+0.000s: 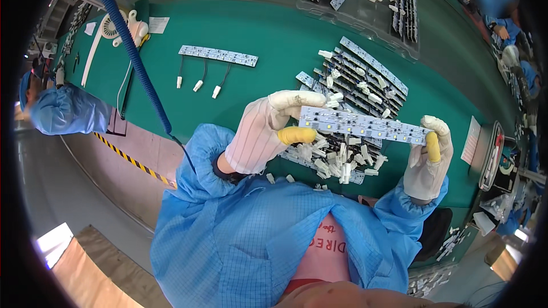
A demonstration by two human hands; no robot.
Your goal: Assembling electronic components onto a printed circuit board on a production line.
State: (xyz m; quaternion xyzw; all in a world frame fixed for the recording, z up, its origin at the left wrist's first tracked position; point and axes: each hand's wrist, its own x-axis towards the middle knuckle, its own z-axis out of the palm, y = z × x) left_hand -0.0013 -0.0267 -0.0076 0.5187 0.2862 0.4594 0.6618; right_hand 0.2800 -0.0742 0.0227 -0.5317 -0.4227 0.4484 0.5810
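Between my two gloved hands I hold up a white LED circuit board strip [365, 125], its small yellow LEDs and chips facing me. My left hand [288, 118] pinches one end, with a yellow-tipped finger below the edge. At the opposite end my right hand [429, 148] is closed on the strip the same way. Below and behind it lies a pile of similar strips [374, 68] with white connectors [342, 162], partly hidden by the held board. A single LED strip [218, 56] with three wired connectors lies apart on the green table, left of the pile.
A clear plastic tray [365, 23] with more strips stands at the far side. A coiled blue cord [131, 51] hangs across the left, near a small white fan [128, 27]. A metal-edged box [491, 157] stands at right. Co-workers in blue sit left [65, 108] and far right.
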